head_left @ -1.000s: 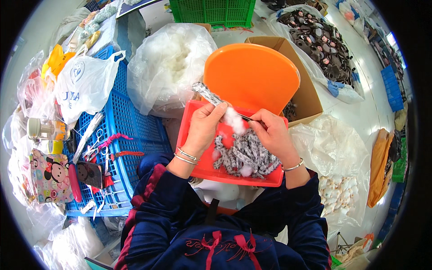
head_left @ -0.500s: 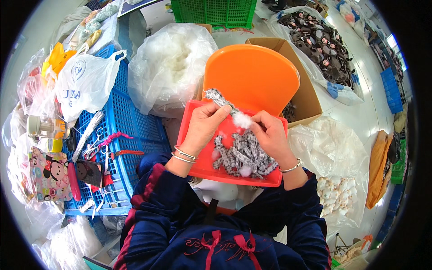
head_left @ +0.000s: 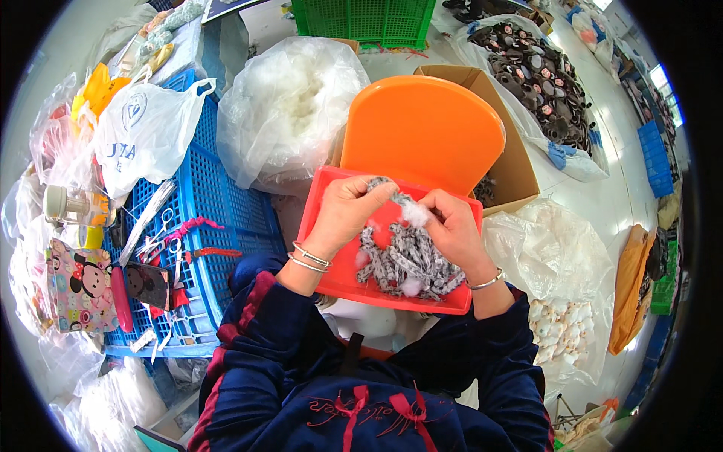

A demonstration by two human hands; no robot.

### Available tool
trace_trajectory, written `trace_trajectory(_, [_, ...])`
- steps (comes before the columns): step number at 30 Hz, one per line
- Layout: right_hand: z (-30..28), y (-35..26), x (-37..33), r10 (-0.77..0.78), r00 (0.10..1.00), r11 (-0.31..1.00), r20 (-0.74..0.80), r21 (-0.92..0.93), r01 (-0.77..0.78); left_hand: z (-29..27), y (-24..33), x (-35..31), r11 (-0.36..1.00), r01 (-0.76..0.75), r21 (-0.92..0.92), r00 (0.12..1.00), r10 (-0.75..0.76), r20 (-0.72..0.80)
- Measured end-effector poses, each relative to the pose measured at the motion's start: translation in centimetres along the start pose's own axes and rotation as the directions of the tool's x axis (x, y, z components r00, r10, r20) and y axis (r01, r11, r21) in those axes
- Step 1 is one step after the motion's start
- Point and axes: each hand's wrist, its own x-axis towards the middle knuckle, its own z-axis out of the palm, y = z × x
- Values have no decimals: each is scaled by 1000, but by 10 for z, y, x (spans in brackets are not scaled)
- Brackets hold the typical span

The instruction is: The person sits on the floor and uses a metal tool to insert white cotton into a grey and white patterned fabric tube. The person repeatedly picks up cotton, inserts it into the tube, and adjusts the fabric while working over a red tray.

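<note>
My left hand [head_left: 350, 209] pinches a small grey mottled fabric tube [head_left: 380, 183] between thumb and fingers, above a red tray [head_left: 339, 282] in front of me. Close by on the right, the fingers of my right hand [head_left: 450, 222] are closed on a white tuft of stuffing fluff [head_left: 413, 214], which touches the tube's near end. Below both hands, a heap of similar grey fabric pieces [head_left: 410, 260] lies in the tray, with small bits of fluff among them. Part of the tube is hidden behind my left fingers.
An orange stool seat [head_left: 422, 128] stands behind the tray, beside a cardboard box [head_left: 516, 162]. At left are a bag of white stuffing [head_left: 290, 105] and blue crates [head_left: 226, 218] with scissors on top. A plastic bag of pale pieces [head_left: 565, 324] lies at right.
The fabric tube has drawn back into my left fingers, so less of it sticks out beyond them. My right hand and the fluff have shifted only slightly.
</note>
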Motion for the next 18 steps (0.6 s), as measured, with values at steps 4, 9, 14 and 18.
trace_trajectory(4, [7, -1, -2, 55, 998, 982, -9, 183, -52, 8, -14, 0, 994, -40, -103, 996, 47, 70])
trace_trajectory(9, [14, 5, 0, 146, 989, 942, 35, 300, -150, 18, -16, -3, 995, -5, -102, 995, 15, 103])
trace_trajectory(14, [-30, 7, 10, 274, 898, 849, 345, 353, -394, 7, -11, 2, 979, 17, -203, 1000, -20, -10])
trace_trajectory(18, [-55, 9, 7, 346, 894, 890, 284, 204, -409, 4, -15, 4, 993, -82, -90, 991, 90, 95])
